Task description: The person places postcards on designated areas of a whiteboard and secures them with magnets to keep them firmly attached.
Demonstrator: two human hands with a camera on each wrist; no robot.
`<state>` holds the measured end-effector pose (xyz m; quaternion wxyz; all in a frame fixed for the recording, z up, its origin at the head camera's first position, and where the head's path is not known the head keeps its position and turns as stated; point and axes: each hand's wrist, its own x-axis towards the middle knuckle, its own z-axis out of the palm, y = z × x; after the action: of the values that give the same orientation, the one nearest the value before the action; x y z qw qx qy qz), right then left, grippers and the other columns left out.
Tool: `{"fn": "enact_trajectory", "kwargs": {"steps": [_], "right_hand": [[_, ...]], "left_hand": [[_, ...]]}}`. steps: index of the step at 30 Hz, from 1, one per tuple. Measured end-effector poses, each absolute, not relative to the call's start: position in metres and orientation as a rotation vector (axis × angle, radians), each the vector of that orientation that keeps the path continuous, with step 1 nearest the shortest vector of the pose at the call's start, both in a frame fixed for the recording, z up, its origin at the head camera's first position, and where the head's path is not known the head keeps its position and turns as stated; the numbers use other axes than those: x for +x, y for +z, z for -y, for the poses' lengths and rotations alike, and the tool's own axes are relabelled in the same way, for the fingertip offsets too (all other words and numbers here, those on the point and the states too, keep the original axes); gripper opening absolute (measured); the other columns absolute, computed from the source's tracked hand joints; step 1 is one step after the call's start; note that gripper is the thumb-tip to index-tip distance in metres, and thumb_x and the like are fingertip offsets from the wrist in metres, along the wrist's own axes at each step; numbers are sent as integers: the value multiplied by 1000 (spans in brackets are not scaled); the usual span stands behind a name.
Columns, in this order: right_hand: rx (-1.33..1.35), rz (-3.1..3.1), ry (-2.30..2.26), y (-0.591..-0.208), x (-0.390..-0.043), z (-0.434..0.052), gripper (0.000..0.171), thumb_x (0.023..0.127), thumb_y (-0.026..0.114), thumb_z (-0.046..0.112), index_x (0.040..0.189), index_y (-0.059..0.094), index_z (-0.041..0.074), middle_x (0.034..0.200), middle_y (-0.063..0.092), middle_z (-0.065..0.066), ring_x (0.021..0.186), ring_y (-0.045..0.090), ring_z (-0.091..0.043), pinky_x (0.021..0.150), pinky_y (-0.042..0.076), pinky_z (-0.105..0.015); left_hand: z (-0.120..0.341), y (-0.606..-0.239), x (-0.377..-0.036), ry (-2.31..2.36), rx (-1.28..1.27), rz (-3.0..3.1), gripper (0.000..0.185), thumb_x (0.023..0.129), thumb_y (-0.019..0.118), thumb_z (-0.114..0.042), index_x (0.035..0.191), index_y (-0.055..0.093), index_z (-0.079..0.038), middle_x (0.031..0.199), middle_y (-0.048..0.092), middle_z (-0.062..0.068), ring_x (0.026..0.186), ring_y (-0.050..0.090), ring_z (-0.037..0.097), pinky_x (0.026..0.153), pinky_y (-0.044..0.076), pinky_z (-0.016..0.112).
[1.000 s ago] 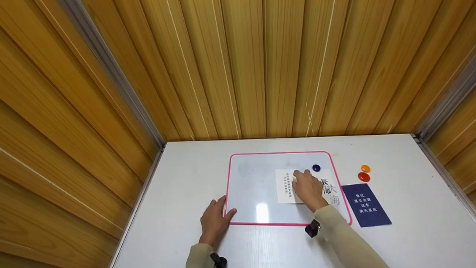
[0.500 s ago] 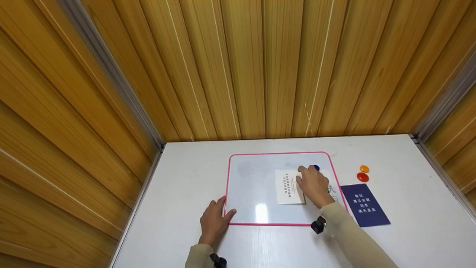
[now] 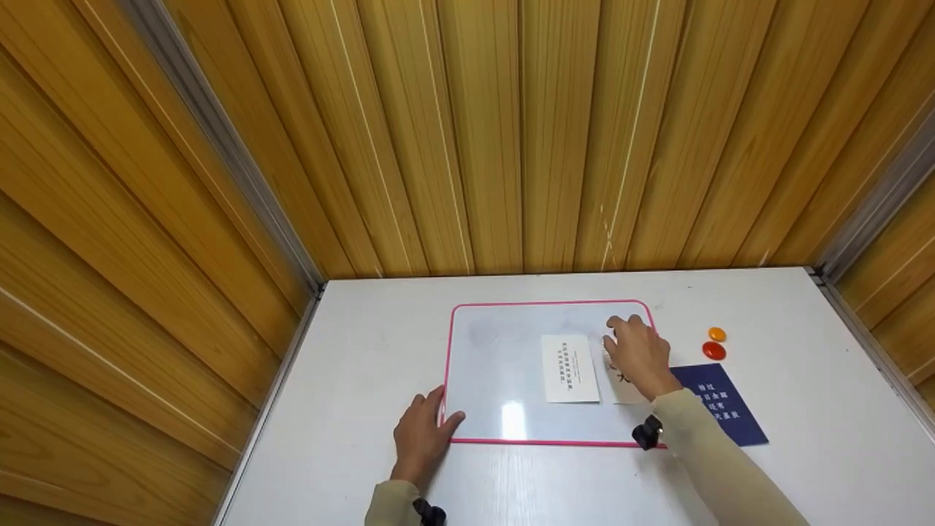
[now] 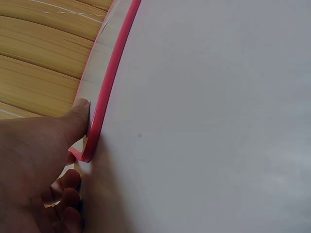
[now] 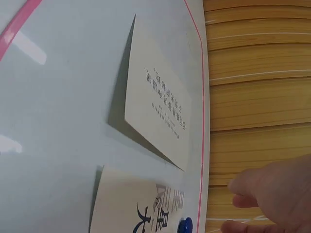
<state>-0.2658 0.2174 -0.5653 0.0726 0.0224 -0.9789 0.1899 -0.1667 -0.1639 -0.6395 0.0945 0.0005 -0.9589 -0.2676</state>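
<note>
Two hands on a pink-framed whiteboard [image 3: 504,380] lying flat on the white worktop [image 3: 365,351]: the left hand [image 3: 420,438] has its grip relaxed, thumb against the near left corner. The right hand [image 3: 639,351] covers most of a card with big characters [image 3: 621,383] beside the small-print card [image 3: 570,367], and hides the blue magnet [image 5: 184,226] from the head view. Can't tell if that grip pinches the magnet; orange [image 3: 717,334] and red [image 3: 714,351] magnets sit off the board, and the sleeve cuts off the blue card [image 3: 719,409].
</note>
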Motion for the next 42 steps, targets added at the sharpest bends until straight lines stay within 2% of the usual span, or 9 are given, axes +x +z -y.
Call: {"fn": "enact_trajectory", "kwargs": {"steps": [10,18,27,34,38,42], "right_hand": [[46,2994,552,-559,-271,-243,39,97,71,19,131,65,1,112,61,-29,86,65,-41,69,55,-58],[7,3024,547,-555,-273,-264,42,98,69,18,135,61,0,116,58,-31,91,62,-44,74,54,-60],[12,3005,541,-558,-274,-281,39,98,68,16,132,62,-3,109,58,-31,85,60,-44,71,52,-60],[7,3014,544,-560,-276,-295,42,98,68,16,134,59,-4,111,57,-34,91,60,-48,75,51,-62],[20,2990,537,-562,-276,-304,39,96,68,14,130,61,-4,109,57,-34,92,61,-54,70,48,-65],[34,2980,519,-563,-278,-312,37,94,69,12,127,63,-5,106,59,-34,88,62,-54,65,49,-65]], "left_hand": [[164,-640,-167,-772,19,2857,63,86,81,-42,138,63,-10,92,59,2,72,48,15,71,49,40],[164,-639,-168,-781,14,2857,63,87,81,-42,138,63,-10,92,59,2,74,50,15,72,50,42],[164,-639,-168,-761,11,2866,63,86,82,-43,137,65,-10,90,58,2,70,46,15,68,49,40],[164,-639,-169,-752,5,2865,63,85,82,-42,136,65,-9,90,58,1,70,46,14,68,48,39],[163,-639,-169,-767,18,2867,63,85,82,-43,136,65,-10,90,57,1,70,45,15,68,48,39],[164,-640,-169,-777,22,2874,64,85,82,-43,137,64,-10,91,58,1,71,46,15,70,48,40]]}}
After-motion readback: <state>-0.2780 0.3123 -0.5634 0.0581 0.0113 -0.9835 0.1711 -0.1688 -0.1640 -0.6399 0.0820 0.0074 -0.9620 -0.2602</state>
